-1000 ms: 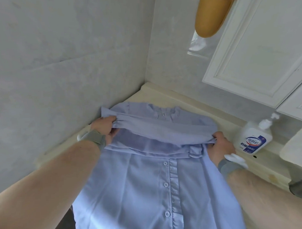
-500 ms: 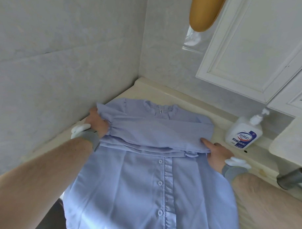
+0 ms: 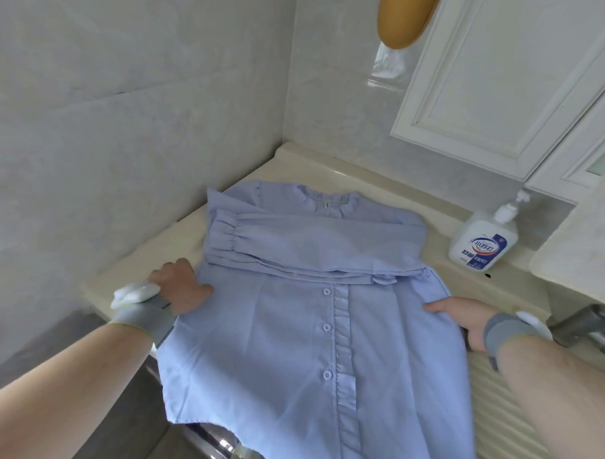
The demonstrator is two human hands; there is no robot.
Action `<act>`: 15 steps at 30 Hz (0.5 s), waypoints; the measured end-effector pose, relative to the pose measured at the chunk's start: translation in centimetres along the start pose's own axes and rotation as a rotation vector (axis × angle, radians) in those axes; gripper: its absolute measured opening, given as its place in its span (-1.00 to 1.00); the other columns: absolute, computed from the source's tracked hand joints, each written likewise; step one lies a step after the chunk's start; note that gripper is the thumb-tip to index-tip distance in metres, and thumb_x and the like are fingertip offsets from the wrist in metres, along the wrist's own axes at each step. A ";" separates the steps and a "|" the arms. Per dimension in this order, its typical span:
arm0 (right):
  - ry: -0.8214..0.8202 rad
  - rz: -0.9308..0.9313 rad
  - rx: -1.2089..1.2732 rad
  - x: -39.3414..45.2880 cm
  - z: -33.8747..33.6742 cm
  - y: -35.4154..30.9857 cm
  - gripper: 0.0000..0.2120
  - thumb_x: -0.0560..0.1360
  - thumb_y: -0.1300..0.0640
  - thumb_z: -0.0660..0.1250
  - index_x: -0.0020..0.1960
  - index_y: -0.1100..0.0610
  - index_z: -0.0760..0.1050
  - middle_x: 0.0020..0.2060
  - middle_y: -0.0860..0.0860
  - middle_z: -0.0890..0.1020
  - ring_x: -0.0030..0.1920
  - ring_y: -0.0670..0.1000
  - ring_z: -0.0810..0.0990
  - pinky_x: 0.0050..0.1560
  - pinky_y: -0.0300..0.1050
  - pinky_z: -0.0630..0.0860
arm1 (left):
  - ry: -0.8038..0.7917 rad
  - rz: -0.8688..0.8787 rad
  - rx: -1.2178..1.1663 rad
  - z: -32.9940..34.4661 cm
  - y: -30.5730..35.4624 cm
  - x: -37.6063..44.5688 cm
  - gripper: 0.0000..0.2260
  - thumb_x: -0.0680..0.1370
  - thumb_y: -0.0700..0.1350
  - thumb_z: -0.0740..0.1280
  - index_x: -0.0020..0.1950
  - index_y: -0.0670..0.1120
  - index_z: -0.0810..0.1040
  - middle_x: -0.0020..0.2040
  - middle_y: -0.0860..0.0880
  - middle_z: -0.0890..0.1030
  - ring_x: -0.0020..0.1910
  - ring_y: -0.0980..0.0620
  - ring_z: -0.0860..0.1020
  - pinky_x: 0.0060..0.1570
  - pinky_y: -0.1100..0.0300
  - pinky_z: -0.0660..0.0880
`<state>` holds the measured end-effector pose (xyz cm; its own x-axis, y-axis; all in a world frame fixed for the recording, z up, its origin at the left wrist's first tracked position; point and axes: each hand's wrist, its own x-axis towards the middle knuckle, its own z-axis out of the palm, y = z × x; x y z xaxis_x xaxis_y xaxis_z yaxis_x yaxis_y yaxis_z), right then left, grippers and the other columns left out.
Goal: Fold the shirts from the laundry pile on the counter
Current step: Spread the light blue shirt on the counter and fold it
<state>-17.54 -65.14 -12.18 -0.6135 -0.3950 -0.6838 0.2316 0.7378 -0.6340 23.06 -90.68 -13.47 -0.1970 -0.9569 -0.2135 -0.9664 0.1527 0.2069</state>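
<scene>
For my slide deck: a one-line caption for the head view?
Both hands, left hand and right hand, at the sides of a blue shirt, sleeves folded across.

The shirt [image 3: 298, 332] is thin, smooth, matt cloth with a ruffled strip and small glossy plastic buttons [image 3: 326, 291]. It lies on a smooth counter [image 3: 312, 167] with a slight sheen, below glossy stone-like wall tiles [image 3: 118, 98]. The soap bottle [image 3: 480, 245] is shiny plastic; the wristbands [image 3: 144, 317] are matt knit fabric.
</scene>
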 end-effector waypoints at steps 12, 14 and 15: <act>-0.131 0.085 -0.118 -6.8 -2.4 6.7 -0.77 0.42 0.07 0.40 0.01 0.18 0.58 -0.13 0.13 0.70 -0.14 0.13 0.61 -0.22 -0.15 0.49 | -0.235 -0.056 -0.441 -3.0 -1.2 -7.5 -0.74 0.43 -0.02 0.37 -0.24 -0.23 0.51 -0.21 -0.18 0.55 -0.22 -0.16 0.52 -0.27 0.16 0.40; -0.152 0.107 -0.127 -7.9 -2.8 8.0 -0.79 0.41 0.11 0.37 0.00 0.18 0.57 -0.12 0.12 0.67 -0.14 0.13 0.57 -0.22 -0.16 0.41 | -0.294 -0.136 -0.633 -1.9 -2.4 -9.0 -0.72 0.44 -0.09 0.44 -0.03 -0.30 0.58 -0.05 -0.25 0.63 -0.11 -0.20 0.60 -0.16 0.08 0.52; -0.174 0.109 -0.116 -8.4 -3.0 8.7 -0.79 0.41 0.14 0.35 0.02 0.18 0.56 -0.08 0.13 0.65 -0.11 0.13 0.55 -0.20 -0.15 0.39 | -0.319 -0.154 -0.685 -1.3 -3.1 -10.0 -0.70 0.43 -0.11 0.46 0.02 -0.30 0.58 -0.01 -0.27 0.64 -0.11 -0.20 0.61 -0.14 0.07 0.53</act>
<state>-12.65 -53.76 -10.90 -0.4474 -0.3905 -0.8046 0.1946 0.8356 -0.5138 28.24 -81.87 -10.70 -0.2073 -0.8218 -0.5307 -0.6888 -0.2626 0.6757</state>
